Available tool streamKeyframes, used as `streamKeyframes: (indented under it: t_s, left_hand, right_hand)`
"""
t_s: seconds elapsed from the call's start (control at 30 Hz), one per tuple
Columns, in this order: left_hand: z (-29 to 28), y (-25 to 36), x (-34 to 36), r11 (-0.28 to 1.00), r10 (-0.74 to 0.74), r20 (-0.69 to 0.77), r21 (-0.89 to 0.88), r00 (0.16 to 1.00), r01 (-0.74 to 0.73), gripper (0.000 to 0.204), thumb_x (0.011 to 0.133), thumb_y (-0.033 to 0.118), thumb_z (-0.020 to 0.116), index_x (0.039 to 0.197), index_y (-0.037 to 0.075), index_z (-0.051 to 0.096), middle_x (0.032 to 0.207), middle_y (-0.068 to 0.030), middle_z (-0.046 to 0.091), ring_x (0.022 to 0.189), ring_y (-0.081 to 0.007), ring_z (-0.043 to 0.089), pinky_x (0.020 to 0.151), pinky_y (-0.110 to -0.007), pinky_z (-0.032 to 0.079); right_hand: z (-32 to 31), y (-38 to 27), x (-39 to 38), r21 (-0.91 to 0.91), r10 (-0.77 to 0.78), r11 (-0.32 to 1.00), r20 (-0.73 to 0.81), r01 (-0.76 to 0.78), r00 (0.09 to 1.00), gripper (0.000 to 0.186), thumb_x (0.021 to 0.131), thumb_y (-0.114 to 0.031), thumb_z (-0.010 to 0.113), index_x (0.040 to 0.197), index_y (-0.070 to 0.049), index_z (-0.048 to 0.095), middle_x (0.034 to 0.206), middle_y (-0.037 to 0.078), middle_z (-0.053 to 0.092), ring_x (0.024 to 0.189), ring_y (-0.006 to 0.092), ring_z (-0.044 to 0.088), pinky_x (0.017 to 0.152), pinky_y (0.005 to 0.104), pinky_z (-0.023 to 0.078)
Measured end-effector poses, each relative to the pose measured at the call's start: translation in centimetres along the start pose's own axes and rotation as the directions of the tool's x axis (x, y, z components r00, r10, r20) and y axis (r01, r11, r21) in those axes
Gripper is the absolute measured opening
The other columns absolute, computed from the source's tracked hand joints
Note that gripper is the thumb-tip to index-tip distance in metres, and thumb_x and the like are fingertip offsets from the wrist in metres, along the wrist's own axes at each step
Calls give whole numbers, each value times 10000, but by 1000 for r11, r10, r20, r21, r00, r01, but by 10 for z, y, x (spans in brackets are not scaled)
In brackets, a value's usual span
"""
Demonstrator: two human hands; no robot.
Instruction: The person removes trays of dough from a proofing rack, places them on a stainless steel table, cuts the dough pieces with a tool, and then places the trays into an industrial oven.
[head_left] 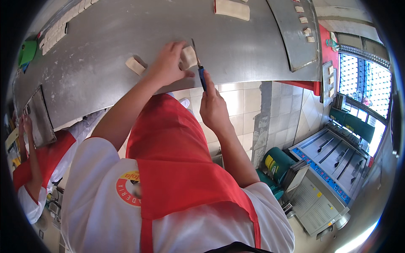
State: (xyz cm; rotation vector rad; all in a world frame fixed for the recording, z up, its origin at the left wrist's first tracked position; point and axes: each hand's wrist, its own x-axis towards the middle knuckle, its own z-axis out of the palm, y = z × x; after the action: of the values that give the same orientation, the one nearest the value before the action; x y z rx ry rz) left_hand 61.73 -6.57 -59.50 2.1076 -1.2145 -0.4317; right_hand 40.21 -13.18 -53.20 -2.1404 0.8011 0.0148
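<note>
My left hand is closed around a pale block of dough on the metal table, fingers over its far side and thumb on its near side. In my right hand is a knife, gripped by its dark blue handle with the index finger stretched along it. The knife's narrow blade points away from me, upright along the right edge of the dough. To the left of my left forearm lies a smaller cut piece of dough, apart from both hands.
A longer dough roll lies at the table's far side. Rows of dough pieces line the far left. At right, a metal tray bears several small pieces. A co-worker's hands are by another tray. A steel appliance stands lower right.
</note>
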Motion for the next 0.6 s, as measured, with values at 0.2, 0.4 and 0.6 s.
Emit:
streamKeyframes:
  t_s: [0.2,0.4,0.6]
  left_hand:
    - [-17,-19,5,995,-50,0,-87,999,50,307,873,197,803,1122,48,702,1033,-123,724,1000,-280,708,887,-395,568]
    - [-11,-22,9,998,-26,-16,-61,1000,25,247,877,197,793,1067,59,717,1012,-101,725,944,-260,697,841,-386,566]
    - [-13,-25,11,998,10,9,-57,1000,-9,248,878,192,789,1081,66,721,975,-100,729,937,-265,700,851,-381,568]
  right_hand:
    - [-3,5,17,-154,-44,987,76,55,996,769,932,4,476,1645,-157,238,1010,317,648,834,506,685,736,586,550]
    - [-8,1,31,-251,-32,965,144,68,989,823,893,-14,499,1654,-181,233,916,287,639,754,482,693,678,570,560]
    - [-10,1,36,-260,-33,962,174,78,984,819,889,-15,502,1651,-168,245,893,278,648,759,482,700,700,557,572]
